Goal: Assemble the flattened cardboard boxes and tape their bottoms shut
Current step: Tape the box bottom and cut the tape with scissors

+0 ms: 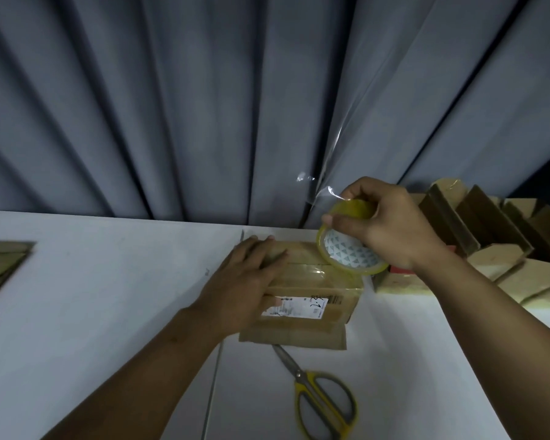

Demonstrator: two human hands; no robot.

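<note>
While the box [311, 282] is pinned, step: taping its bottom seam.
Left hand [245, 281]: flat, pressing flaps.
Right hand [388, 223]: grasping tape roll [350, 252].
Next, likely: cut with scissors [321, 398].

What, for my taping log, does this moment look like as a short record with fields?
box: cardboard, on the white table, label on its near side, clear tape on top
left hand: flat on the box's left part, fingers straight
right hand: holds the tape roll at the box's right end
scissors: yellow-handled, on the table nearer the person, untouched
other boxes: brown, crowded at the right
flat cardboard: at the table's left edge
</note>
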